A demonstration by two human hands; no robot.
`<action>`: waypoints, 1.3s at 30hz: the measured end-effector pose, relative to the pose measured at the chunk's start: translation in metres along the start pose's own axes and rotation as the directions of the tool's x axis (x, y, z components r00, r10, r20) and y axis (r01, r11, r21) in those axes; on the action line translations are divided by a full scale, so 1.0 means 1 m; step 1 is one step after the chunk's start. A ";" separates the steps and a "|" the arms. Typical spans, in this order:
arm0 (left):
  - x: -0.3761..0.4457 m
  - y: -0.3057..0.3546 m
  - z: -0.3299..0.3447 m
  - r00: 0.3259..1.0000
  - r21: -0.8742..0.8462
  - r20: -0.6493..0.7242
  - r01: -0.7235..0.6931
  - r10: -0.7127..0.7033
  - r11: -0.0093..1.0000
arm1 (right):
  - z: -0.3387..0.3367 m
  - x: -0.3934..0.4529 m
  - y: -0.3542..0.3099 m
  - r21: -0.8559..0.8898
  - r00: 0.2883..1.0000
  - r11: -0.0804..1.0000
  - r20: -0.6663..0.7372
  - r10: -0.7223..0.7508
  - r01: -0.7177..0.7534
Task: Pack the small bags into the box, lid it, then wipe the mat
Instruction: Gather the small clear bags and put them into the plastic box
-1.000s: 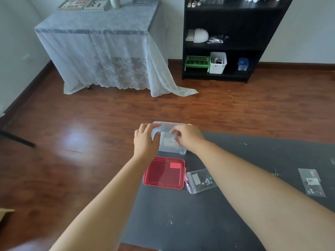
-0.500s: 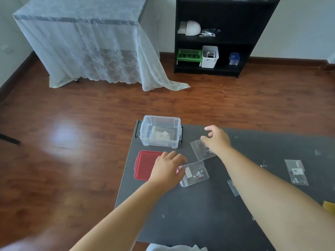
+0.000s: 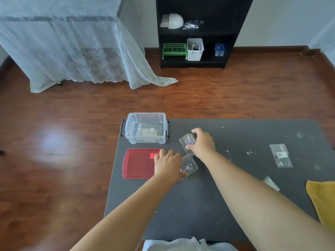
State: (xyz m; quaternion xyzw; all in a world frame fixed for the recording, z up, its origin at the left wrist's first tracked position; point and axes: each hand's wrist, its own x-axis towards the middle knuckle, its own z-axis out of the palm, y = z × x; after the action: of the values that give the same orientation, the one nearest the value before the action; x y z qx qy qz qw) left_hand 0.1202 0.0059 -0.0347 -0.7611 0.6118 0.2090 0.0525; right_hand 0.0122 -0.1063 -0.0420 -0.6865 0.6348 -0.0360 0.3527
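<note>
A clear plastic box (image 3: 146, 127) with black latches stands open at the far left corner of the dark mat (image 3: 199, 205), one bag inside it. Its red lid (image 3: 138, 163) lies flat just in front. My left hand (image 3: 168, 164) grips a small clear bag with coloured bits (image 3: 189, 164) beside the lid. My right hand (image 3: 203, 144) pinches another small clear bag (image 3: 187, 140), lifted slightly, right of the box. Two more small bags lie on the mat, one (image 3: 281, 155) at the far right and one (image 3: 271, 182) nearer.
A yellow cloth (image 3: 322, 200) lies at the mat's right edge. White crumbs speckle the mat. A white cloth (image 3: 183, 244) sits at the near edge. Wooden floor surrounds the mat; a lace-draped table (image 3: 63, 42) and a black shelf (image 3: 195, 33) stand at the back.
Both hands left the box. My left hand came down onto the bag by the lid and closed on it; my right hand reached right of the box and picked up a bag.
</note>
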 end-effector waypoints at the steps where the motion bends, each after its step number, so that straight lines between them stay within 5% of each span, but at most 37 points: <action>1: -0.001 0.001 -0.001 1.000 -0.014 0.006 -0.017 0.017 1.000 | -0.001 -0.001 0.001 0.019 1.000 1.000 0.011 0.010 -0.010; 8: -0.012 -0.018 -0.022 0.997 -0.308 -0.044 -0.078 0.068 0.948 | -0.013 -0.010 0.000 0.020 0.993 0.999 0.109 -0.039 0.037; 14: -0.012 -0.063 -0.077 0.976 -0.510 -0.211 -0.071 -0.045 0.857 | -0.044 -0.009 -0.013 0.247 0.993 0.965 0.055 -0.104 0.087; 18: 0.014 -0.095 -0.106 0.937 -0.417 -0.340 -0.077 -0.076 0.906 | -0.063 -0.010 -0.041 0.363 0.983 0.917 0.012 -0.183 0.166; 22: 0.048 -0.111 -0.116 0.976 -0.211 -0.188 0.071 -0.112 0.975 | -0.068 -0.010 -0.075 0.413 0.964 0.873 -0.058 -0.260 0.260; 29: 0.071 -0.112 -0.101 0.996 -0.078 -0.009 0.093 -0.094 0.993 | -0.056 -0.011 -0.110 0.359 0.966 0.898 -0.131 -0.223 0.256; 32: 0.068 -0.115 -0.092 0.996 -0.058 -0.072 0.051 -0.055 0.997 | -0.045 -0.009 -0.121 0.307 0.955 0.914 -0.218 -0.202 0.264; 36: 0.056 -0.126 -0.082 0.955 -0.136 -0.282 0.059 -0.096 0.989 | -0.028 -0.008 -0.133 0.451 0.972 0.863 -0.157 -0.174 0.227; 39: 0.042 -0.133 -0.072 0.908 -0.219 -0.378 0.103 -0.182 0.970 | -0.014 -0.008 -0.137 0.403 0.975 0.888 -0.119 -0.190 0.222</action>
State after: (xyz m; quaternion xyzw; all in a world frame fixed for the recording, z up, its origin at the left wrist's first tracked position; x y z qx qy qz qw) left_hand 0.2718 -0.0239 -0.0093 -0.8317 0.5291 0.1055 -0.1313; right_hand 0.1196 -0.1132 0.0443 -0.6577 0.5492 -0.2330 0.4599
